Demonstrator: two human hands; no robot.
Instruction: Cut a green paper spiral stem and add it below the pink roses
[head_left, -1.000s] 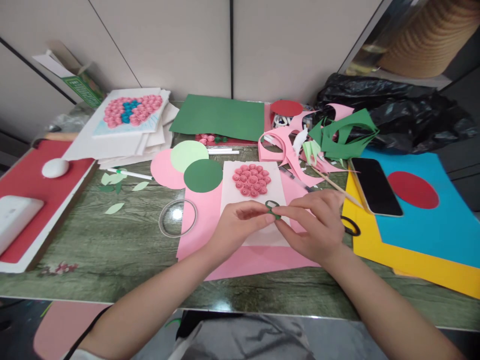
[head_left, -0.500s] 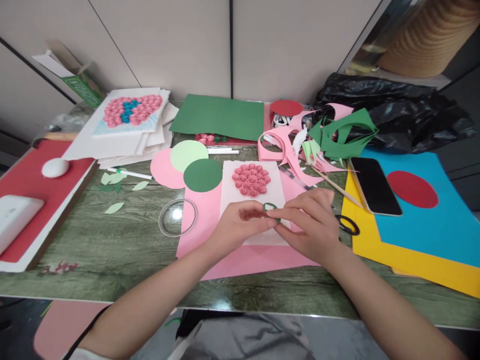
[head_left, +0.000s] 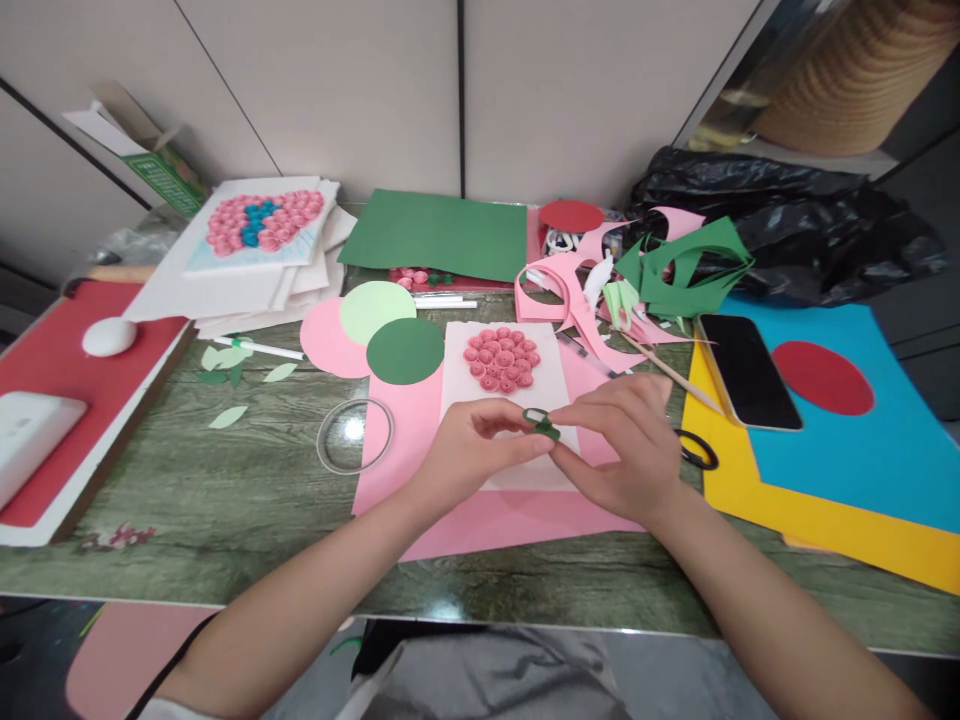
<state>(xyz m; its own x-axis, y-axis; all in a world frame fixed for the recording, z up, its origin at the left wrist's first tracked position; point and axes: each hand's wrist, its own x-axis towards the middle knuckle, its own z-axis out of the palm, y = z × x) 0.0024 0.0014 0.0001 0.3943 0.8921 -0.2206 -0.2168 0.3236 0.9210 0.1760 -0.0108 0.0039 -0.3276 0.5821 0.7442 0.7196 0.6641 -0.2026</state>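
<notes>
Between the fingertips of both hands is a small curled strip of dark green paper (head_left: 546, 428), bent into a loop. My left hand (head_left: 487, 440) pinches it from the left, thumb below and fingers above. From the right, my right hand (head_left: 626, 440) grips its other side with thumb and fingertips. Beneath them lies a white sheet (head_left: 457, 375) bearing a cluster of pink paper rosettes (head_left: 502, 360). That sheet rests on a larger pink sheet (head_left: 450, 530). My hands cover part of the white sheet.
Left of my hands are a tape ring (head_left: 355, 437), paper circles (head_left: 406, 351) and cut paper leaves (head_left: 228, 417). To the right are black-handled scissors (head_left: 697, 450), a phone (head_left: 750, 372) and blue paper (head_left: 840, 460). Paper scraps (head_left: 694, 270) lie behind.
The green strip has turned between my fingertips, and more of its curled shape shows. My right fingers have shifted slightly; the things on the table stay put.
</notes>
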